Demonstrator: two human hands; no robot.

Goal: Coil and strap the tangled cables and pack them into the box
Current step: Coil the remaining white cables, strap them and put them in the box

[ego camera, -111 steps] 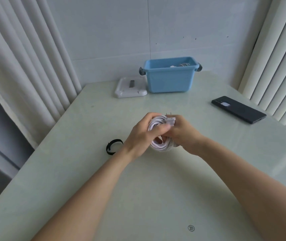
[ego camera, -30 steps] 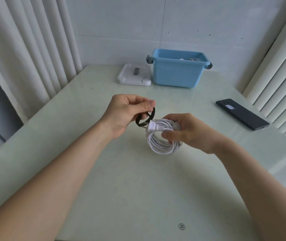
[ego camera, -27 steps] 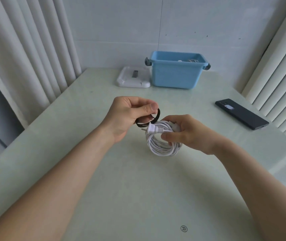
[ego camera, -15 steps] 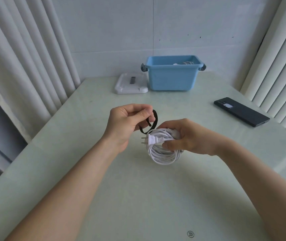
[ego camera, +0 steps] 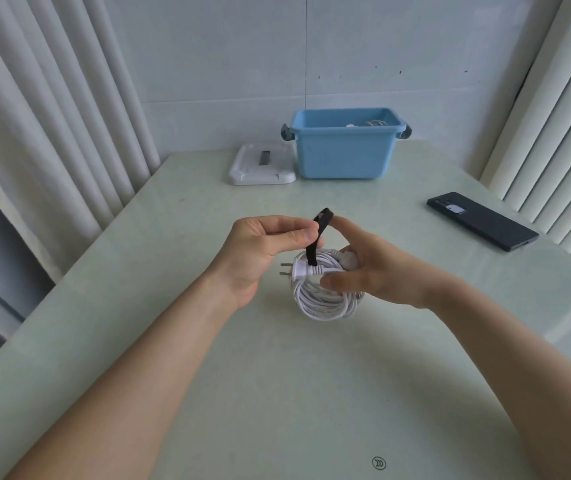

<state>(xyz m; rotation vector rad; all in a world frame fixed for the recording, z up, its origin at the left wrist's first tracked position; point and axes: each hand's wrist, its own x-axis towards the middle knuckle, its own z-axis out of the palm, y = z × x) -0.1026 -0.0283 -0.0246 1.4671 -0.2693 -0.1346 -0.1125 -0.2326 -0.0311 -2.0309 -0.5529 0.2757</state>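
Pale green table (ego camera: 277, 393) set against a white panelled wall, with pleated curtains (ego camera: 34, 133) down the left edge of the frame and more at the right. At upper centre-left, a white lid (ego camera: 261, 164) lies flat on the table just beside the blue box (ego camera: 343, 150). The box is thus open for packing, and white cabling already shows at its rim. At centre frame, the left hand (ego camera: 263, 251) pinches a black strap (ego camera: 317, 237) between thumb and forefinger and holds it upright. The strap's lower end meets the top of the white cable coil (ego camera: 325, 292) beside the plug (ego camera: 299, 268). This appears intended to keep the strap taut for wrapping. Whether it already passes through the coil cannot be determined. Immediately right, the right hand (ego camera: 374, 268) grips the coil with thumb and curled fingers, apparently to stop the loops springing apart. Its forefinger is raised to the strap's folded top. The coil is held upright, low over the table, and contact with the surface is unclear. The coil is not yet secured and sits well apart from the box. At right, a dark phone (ego camera: 481, 220) lies flat, clear of the work.
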